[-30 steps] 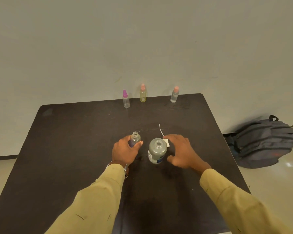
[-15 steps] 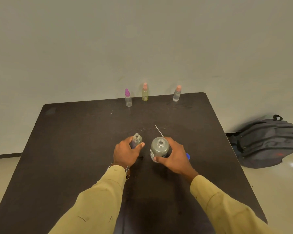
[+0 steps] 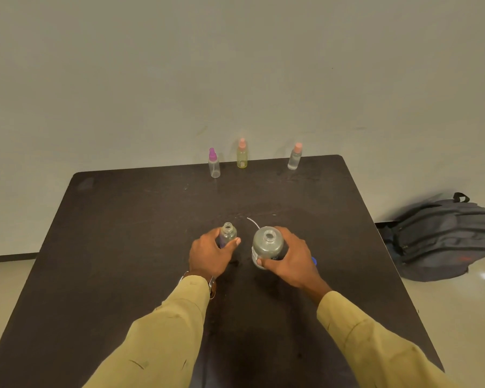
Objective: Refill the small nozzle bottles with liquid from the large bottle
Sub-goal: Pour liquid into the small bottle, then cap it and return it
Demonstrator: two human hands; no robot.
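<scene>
An uncapped small clear bottle (image 3: 228, 233) stands upright near the middle of the dark table (image 3: 123, 233), with my left hand (image 3: 209, 254) wrapped around its lower body. Just to its right stands the large clear bottle (image 3: 267, 245), open at the top, and my right hand (image 3: 290, 257) grips its right side. A thin white nozzle tube (image 3: 252, 221) lies on the table behind the large bottle. A small blue piece (image 3: 314, 260), perhaps a cap, peeks out from behind my right hand. Three capped small bottles stand at the table's far edge: purple-topped (image 3: 214, 164), yellowish with pink top (image 3: 241, 157), clear with pink top (image 3: 295, 157).
A grey backpack (image 3: 443, 238) lies on the floor to the right of the table. A plain wall rises just behind the table's far edge. My tan sleeves cover the near part of the table.
My right hand moved left from the table beside the large bottle and closed around it. My left hand kept hold of the small open bottle.
</scene>
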